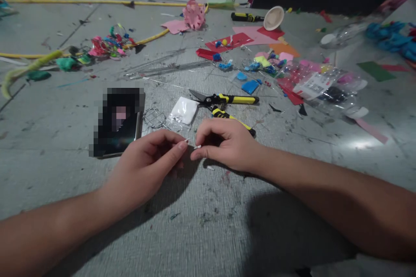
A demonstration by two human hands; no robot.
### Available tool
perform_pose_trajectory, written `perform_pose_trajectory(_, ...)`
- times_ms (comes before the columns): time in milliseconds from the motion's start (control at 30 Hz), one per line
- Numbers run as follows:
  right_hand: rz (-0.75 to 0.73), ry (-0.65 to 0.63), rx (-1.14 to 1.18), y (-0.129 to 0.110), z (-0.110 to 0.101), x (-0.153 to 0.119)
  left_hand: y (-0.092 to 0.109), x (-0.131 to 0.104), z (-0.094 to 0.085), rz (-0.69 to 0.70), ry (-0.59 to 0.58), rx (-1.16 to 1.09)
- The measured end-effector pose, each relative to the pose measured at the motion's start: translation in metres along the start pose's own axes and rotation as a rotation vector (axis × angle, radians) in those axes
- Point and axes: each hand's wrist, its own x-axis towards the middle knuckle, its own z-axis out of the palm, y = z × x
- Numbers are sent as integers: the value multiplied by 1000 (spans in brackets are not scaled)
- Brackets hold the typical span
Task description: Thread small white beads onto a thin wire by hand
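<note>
Near the middle of the head view, my left hand point(154, 156) pinches a tiny white piece point(186, 140) between thumb and index finger. Close to its right, my right hand point(224, 145) holds a small white bit point(197, 147) between its fingertips. A narrow gap separates the two hands. Just beyond them lie a clear packet with white material point(183, 111), a round wire frame point(154, 118) and yellow-and-black pruning shears point(227, 99) with their blades and handles spread. A dark phone point(118, 123) is on the floor beyond my left hand.
Clear plastic bags point(320, 86) with colourful pieces lie at the right. Red paper point(230, 42), a white cup point(274, 18) and a pink paper flower point(194, 14) are farther back. A yellow cable point(107, 3) crosses the rear; tangled coloured scraps point(110, 46) lie back left.
</note>
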Motion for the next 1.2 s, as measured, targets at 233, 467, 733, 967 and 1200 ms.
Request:
perform_pose_trajectory(233, -5, 30, -46, 0, 1, -1, -5, -5, 0, 90, 131, 196)
perform_pose_trajectory(467, 39, 51, -70, -1, 4, -2, -9, -1, -1, 221, 50, 367)
perform_pose_trajectory(733, 51, 47, -61, 3, 6, -4, -9, -1, -6, 290, 10, 494)
perform_pose_trajectory(967, 87, 125, -32, 0, 6, -3, -13, 6, -9, 563, -15, 685)
perform_pose_trajectory(1200, 122, 103, 33, 2, 7, -4, -15, 7, -6, 591, -12, 709)
